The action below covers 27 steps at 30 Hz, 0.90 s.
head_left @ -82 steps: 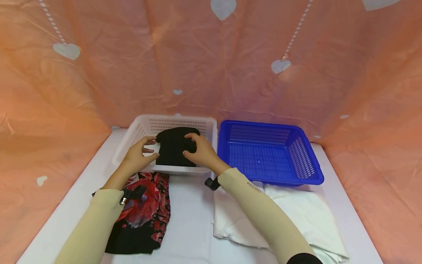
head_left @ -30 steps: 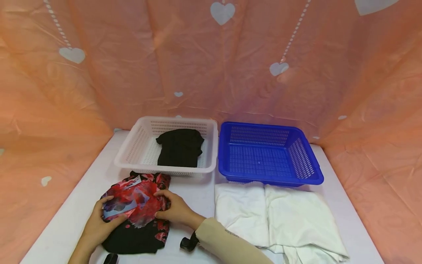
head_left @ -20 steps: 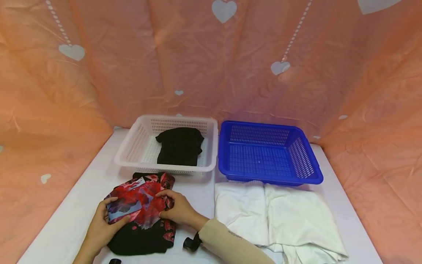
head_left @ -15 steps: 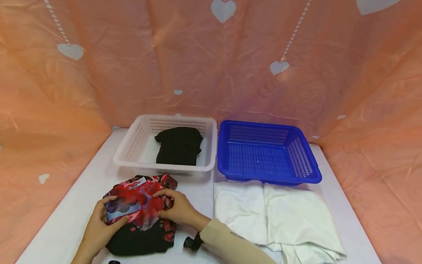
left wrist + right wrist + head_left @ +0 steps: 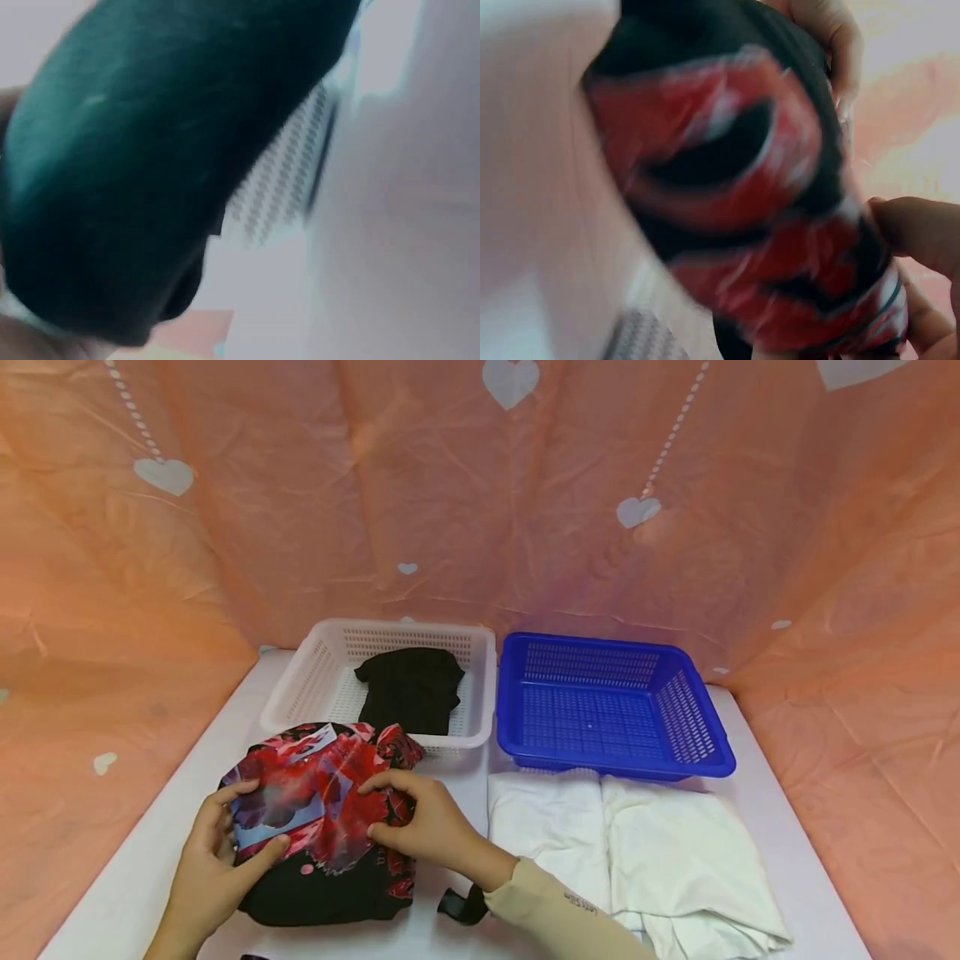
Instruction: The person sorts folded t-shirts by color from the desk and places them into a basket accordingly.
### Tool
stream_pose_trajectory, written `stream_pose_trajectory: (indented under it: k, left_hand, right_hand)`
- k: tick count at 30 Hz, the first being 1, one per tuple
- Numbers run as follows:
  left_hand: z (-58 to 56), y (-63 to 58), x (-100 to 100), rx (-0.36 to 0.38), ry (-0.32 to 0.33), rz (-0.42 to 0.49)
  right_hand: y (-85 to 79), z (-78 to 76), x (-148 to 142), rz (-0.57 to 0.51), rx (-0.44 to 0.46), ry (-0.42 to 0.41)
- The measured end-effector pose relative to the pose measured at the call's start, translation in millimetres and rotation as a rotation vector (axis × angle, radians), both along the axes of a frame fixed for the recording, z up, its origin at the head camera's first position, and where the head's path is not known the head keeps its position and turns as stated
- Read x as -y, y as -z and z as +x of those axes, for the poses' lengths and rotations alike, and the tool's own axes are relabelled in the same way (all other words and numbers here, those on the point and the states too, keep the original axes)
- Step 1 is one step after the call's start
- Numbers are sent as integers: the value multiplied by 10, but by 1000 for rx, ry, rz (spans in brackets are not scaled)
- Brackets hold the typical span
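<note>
A folded black garment with a red floral print (image 5: 330, 814) is raised off the table in front of the white basket, overlapping its near rim in the head view. At its left side my left hand (image 5: 210, 868) grips it, thumb on top. My right hand (image 5: 427, 818) pinches the right part between thumb and fingers. Its dark underside (image 5: 142, 165) fills much of the left wrist view. In the right wrist view, the red-printed edge (image 5: 727, 195) hangs close to the camera, blurred. The fingertips under the cloth are hidden.
The white basket (image 5: 296, 693) holds a folded black garment (image 5: 411, 689). To its right stands a blue basket (image 5: 615, 718) with nothing in it. Two folded white garments (image 5: 551, 827) lie on the white table at right. An orange curtain (image 5: 450, 485) surrounds the back and sides.
Both hands left the black garment in the white basket, moved to the floral-printed garment and took hold of it. In the last half second they lifted it off the table, slightly forward.
</note>
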<state>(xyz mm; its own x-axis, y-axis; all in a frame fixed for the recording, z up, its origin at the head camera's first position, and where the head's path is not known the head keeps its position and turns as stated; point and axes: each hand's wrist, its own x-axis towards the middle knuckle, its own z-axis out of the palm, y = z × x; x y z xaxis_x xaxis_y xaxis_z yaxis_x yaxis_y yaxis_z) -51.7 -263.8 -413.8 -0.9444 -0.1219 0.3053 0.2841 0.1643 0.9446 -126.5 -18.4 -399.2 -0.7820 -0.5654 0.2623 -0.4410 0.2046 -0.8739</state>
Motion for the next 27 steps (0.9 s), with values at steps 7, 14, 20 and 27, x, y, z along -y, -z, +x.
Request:
stream_pose_trajectory:
  k: [7, 14, 20, 27]
  left_hand:
    - [-252, -181, -171, -145, 83, 126]
    - [-623, -429, -318, -178, 28, 63]
    - [-1023, -613, -414, -197, 4, 58]
    - [-1482, -681, -442, -210, -10, -2]
  right_hand:
    - [-276, -230, -180, 8, -61, 40]
    - [-520, -503, -300, 4, -140, 122]
    - [-672, -805, -345, -41, -221, 185]
    - [-715, -1139, -347, -72, -282, 218]
